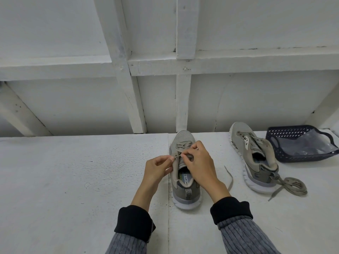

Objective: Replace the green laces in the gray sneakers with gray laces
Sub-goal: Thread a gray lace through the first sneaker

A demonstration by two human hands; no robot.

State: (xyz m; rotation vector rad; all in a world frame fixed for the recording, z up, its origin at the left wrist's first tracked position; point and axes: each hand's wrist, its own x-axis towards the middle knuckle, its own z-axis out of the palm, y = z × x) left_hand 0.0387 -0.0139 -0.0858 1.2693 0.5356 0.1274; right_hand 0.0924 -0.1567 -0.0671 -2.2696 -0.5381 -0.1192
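Note:
A gray sneaker (pixel 184 187) stands in the middle of the white surface, toe pointing away from me, with a gray lace (pixel 183 146) threaded through its front eyelets. My left hand (pixel 158 168) pinches the lace's end at the sneaker's left side. Over the tongue, my right hand (pixel 199 162) pinches the lace at an eyelet. One loose end of the lace (pixel 230 178) trails on the surface to the right of the sneaker. A second gray sneaker (pixel 254 156) stands further right without a lace, and a coiled lace (pixel 293 186) lies at its heel.
A dark blue perforated basket (pixel 286 143) holding a clear plastic bag (pixel 315 143) sits at the far right by the wall. White wooden framing (pixel 136 107) rises behind the surface. A seam (pixel 168 226) runs across the surface under my left hand.

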